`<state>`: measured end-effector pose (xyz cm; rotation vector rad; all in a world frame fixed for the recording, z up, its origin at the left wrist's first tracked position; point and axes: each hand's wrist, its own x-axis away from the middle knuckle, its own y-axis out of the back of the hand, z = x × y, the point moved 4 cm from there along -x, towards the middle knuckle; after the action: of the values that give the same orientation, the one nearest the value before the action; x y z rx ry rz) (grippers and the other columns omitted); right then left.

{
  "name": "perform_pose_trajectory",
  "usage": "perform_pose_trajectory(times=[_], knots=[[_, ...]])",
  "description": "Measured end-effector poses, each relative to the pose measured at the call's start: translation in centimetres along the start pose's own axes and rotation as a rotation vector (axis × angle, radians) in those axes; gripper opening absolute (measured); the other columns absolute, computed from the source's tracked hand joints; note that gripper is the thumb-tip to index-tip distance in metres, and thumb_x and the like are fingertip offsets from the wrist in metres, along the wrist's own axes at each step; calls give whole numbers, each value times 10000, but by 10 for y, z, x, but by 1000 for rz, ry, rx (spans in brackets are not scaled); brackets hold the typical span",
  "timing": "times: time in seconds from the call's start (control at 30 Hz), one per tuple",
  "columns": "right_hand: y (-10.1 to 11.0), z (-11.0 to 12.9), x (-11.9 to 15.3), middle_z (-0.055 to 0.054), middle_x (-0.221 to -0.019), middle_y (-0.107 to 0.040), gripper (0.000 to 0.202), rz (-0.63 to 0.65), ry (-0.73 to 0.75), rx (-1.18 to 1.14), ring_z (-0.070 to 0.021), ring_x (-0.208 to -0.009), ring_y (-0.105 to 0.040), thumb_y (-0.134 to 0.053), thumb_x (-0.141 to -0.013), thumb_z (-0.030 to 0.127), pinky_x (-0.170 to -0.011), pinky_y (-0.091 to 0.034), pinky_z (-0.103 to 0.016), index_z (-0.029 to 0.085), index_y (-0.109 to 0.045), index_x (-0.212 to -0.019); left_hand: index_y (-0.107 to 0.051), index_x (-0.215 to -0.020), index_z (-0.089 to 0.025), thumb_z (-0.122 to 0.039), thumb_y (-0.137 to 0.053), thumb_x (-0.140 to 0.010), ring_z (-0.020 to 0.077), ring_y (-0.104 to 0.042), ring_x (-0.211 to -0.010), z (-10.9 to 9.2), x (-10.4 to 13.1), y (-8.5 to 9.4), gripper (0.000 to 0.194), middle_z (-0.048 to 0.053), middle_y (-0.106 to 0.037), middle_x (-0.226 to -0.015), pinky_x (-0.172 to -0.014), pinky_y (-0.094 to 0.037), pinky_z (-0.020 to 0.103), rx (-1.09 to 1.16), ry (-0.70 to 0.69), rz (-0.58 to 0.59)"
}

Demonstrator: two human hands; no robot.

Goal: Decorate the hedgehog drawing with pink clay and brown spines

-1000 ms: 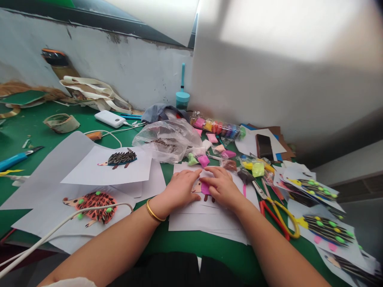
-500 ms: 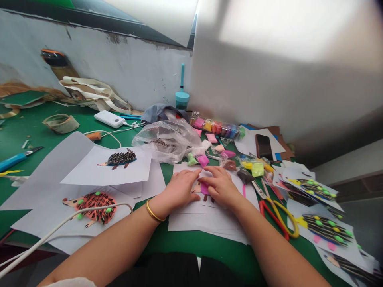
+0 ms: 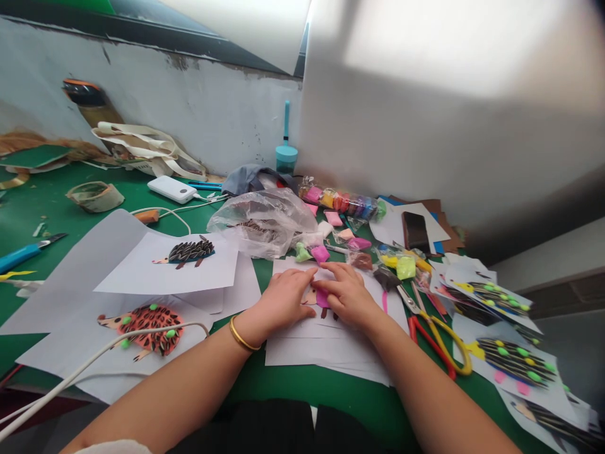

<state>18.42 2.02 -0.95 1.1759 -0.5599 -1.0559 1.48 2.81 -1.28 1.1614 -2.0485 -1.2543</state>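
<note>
A small clay hedgehog with a purple-pink body (image 3: 322, 299), a pale face and brown legs lies on a stack of white paper (image 3: 297, 347). My left hand (image 3: 289, 294) rests at its face side, fingers stretched out and thumb near the face. From the other side my right hand (image 3: 348, 293) reaches over the purple clay, fingers apart, the index fingertip touching its upper part. My right hand covers some of the body. Just beyond my fingertips lie a pink clay packet (image 3: 320, 253) and a green clay packet (image 3: 302, 252).
Yellow-handled scissors (image 3: 437, 334) lie right of the paper. A plastic bag of seeds (image 3: 265, 224) sits behind my hands. Seed hedgehogs on paper (image 3: 191, 251) lie left, crossed by a white cable (image 3: 118, 340). More finished sheets (image 3: 513, 362) are stacked right. A phone (image 3: 416, 232) lies farther back.
Both hands keep nearly the same pose over the purple clay. The whole view has shifted very slightly; nothing was picked up or let go.
</note>
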Motion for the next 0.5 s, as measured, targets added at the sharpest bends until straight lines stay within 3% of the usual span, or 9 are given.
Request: perform_pose_trajectory(times=[0.17,0.37,0.5], knots=[[4,-15,1,-47,-1414,-540,464,-112,-72,-19,-292,-1308,-399,-503,-781,99,-1086,-319,-510,298,-739,-1128,-339,-1484,-288,-411,-800,-711,294,-478,-1303,-1,1,2,909,71,-573,-1385,-1065,-364,470,19,-5,13],[0,-12,1,-43,-1451,-509,524,-29,-57,15,-301,-1321,-389,-500,-784,112,-1088,-307,-538,327,-696,-1219,-399,-1449,-290,-396,-811,-700,294,-461,-1317,-3,1,3,861,86,-569,-1379,-1051,-380,470,7,-14,14],[4,-12,2,-32,-1453,-513,496,-43,-70,25,-299,-1333,-382,-502,-793,110,-1080,-312,-531,338,-721,-1176,-422,-1438,-281,-390,-801,-715,295,-471,-1304,-4,1,3,824,88,-594,-1342,-1029,-398,466,-4,-27,28]])
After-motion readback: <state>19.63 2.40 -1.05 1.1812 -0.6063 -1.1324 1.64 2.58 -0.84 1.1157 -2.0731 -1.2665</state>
